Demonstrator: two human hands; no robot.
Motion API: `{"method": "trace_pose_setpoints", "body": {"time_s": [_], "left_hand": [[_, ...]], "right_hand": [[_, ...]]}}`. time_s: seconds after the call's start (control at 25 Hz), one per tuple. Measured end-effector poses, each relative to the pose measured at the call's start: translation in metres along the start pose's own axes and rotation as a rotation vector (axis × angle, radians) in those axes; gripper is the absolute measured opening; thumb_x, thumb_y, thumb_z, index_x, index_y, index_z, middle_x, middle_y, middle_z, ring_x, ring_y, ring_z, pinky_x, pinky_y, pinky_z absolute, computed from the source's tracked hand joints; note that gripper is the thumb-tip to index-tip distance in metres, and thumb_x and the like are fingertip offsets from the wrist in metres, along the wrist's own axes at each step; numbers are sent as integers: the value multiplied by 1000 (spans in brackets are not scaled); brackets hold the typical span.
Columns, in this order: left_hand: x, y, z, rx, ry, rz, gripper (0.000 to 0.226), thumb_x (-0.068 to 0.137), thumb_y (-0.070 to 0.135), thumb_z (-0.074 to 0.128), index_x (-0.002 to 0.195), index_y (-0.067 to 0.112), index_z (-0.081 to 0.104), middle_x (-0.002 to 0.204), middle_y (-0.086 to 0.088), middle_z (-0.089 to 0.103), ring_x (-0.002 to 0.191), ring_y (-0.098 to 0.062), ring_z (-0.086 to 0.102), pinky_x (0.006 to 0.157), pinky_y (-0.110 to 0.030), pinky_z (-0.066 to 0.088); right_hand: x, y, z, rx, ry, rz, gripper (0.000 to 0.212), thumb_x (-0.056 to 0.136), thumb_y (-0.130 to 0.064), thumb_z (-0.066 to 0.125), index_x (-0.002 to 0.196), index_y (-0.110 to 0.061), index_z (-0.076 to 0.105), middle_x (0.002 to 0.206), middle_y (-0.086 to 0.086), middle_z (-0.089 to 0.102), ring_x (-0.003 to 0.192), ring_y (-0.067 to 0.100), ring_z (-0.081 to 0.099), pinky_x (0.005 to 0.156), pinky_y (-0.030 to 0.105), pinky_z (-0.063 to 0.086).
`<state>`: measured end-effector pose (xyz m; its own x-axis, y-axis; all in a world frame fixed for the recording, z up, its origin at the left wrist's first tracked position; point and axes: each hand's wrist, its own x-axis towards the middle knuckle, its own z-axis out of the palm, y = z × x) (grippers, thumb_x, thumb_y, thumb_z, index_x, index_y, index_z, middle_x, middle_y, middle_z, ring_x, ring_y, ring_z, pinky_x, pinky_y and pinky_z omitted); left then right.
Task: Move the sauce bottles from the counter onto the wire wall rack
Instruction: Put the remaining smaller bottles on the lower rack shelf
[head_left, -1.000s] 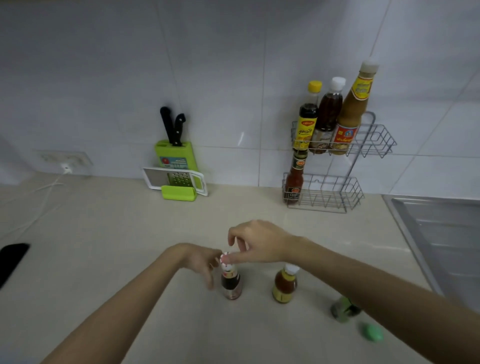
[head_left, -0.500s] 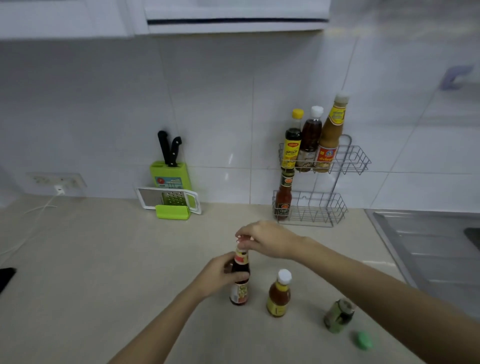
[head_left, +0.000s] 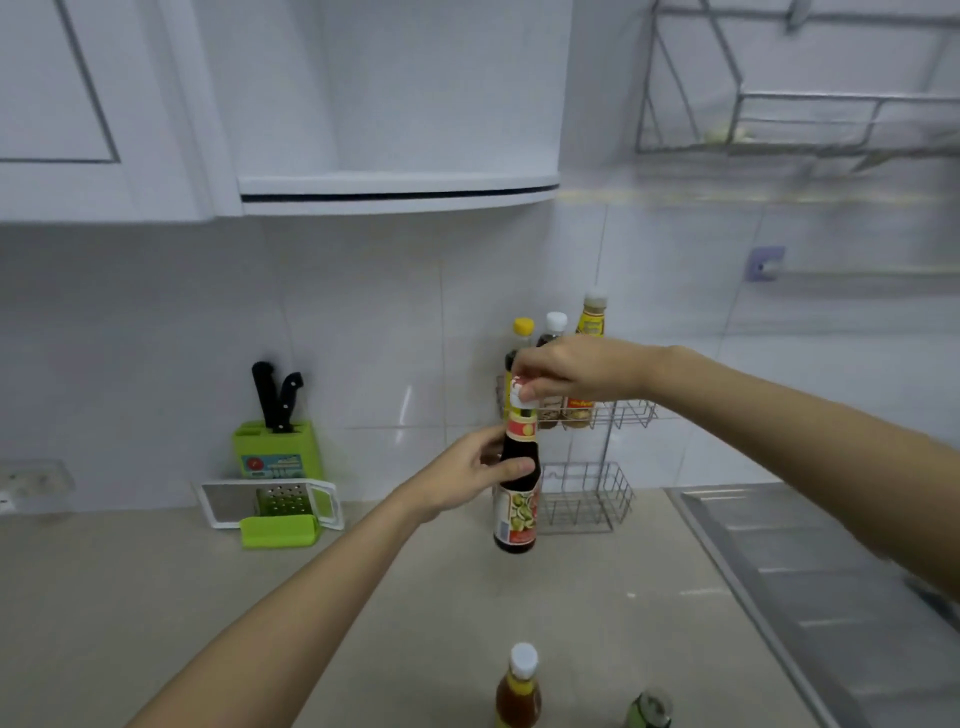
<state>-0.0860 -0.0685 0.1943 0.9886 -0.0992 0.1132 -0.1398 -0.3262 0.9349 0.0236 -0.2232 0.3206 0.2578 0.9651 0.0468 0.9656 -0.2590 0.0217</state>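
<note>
A beige counter is running under both arms, with white tiled wall behind it and white cabinets hanging overhead. Beyond the left hand, a green knife block is standing against the tiles with a grater lying at its foot. Off past the right forearm a steel sink is showing, and a metal dish rack is hanging high above it.

Both arms are reaching forward. The left hand is wrapping its fingers round the shoulder of the dark sauce bottle, carrying it upright and clear of the counter. The right hand is coming in from above, fingertips pinching the bottle's white cap.

Directly behind both hands the wire wall rack is standing against the tiles; three bottles are sitting in its upper basket, partly hidden by the right hand, and the visible part of the lower basket is showing bare wire just right of the held bottle. Nearer than the hands, an amber bottle with a white cap is waiting on the counter, a small green jar lying beside it at the frame's edge.
</note>
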Motion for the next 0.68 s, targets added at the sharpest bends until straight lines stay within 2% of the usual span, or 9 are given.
{"method": "trace_pose_setpoints", "body": {"time_s": [0.08, 0.16, 0.24, 0.36, 0.44, 0.52, 0.6, 0.68], "left_hand": [[10, 8, 3, -28, -4, 17, 45, 91, 21, 63, 134, 18, 52, 126, 5, 65, 112, -3, 62, 93, -17, 51], [22, 11, 7, -41, 10, 43, 46, 90, 25, 64, 134, 21, 52, 122, 11, 65, 108, 3, 63, 88, -11, 50], [32, 11, 12, 0, 60, 60, 44, 89, 29, 65, 131, 23, 53, 118, 12, 66, 106, 0, 63, 83, -8, 50], [44, 1, 15, 49, 154, 40, 41, 89, 28, 65, 128, 24, 54, 117, 8, 65, 111, -12, 62, 76, -8, 50], [48, -10, 8, -11, 67, 0, 46, 89, 28, 66, 133, 24, 53, 125, 8, 64, 118, -13, 60, 87, -15, 51], [52, -12, 3, -56, -63, -50, 51, 88, 29, 67, 136, 25, 51, 132, 6, 62, 123, -11, 57, 102, -27, 47], [52, -6, 4, -61, -150, -63, 49, 89, 26, 66, 135, 23, 52, 132, 6, 62, 124, -8, 57, 105, -27, 46], [52, -1, 9, -57, -181, -49, 44, 91, 21, 63, 133, 21, 53, 128, 8, 63, 120, -3, 59, 98, -19, 49]], "right_hand": [[-3, 7, -3, -116, 20, -41, 30, 99, -42, 39, 95, -15, 52, 85, -3, 49, 76, 13, 46, 71, 26, 39], [-5, 11, -4, -218, 75, -73, 33, 100, -42, 35, 95, -15, 53, 87, 3, 51, 78, 16, 47, 77, 34, 43], [-5, 14, -2, -296, 112, 14, 38, 101, -40, 33, 99, -12, 58, 89, 11, 58, 81, 26, 55, 75, 42, 46], [-1, 18, 8, -428, 41, 118, 42, 100, -42, 33, 97, -8, 58, 84, 13, 58, 75, 30, 55, 64, 40, 44], [0, 14, 17, -401, -8, 108, 22, 97, -27, 46, 102, -6, 50, 81, 18, 56, 65, 32, 55, 53, 39, 47], [-3, 21, 24, -349, 18, 100, 16, 91, -20, 51, 95, -5, 46, 74, 17, 56, 55, 33, 55, 43, 39, 48], [-3, 25, 16, -390, 25, 51, 36, 93, -31, 36, 74, -6, 54, 64, 12, 59, 56, 31, 54, 51, 41, 49], [1, 30, 13, -460, 99, -42, 55, 94, -40, 23, 61, -9, 54, 58, 11, 59, 58, 30, 53, 59, 41, 49]]}}
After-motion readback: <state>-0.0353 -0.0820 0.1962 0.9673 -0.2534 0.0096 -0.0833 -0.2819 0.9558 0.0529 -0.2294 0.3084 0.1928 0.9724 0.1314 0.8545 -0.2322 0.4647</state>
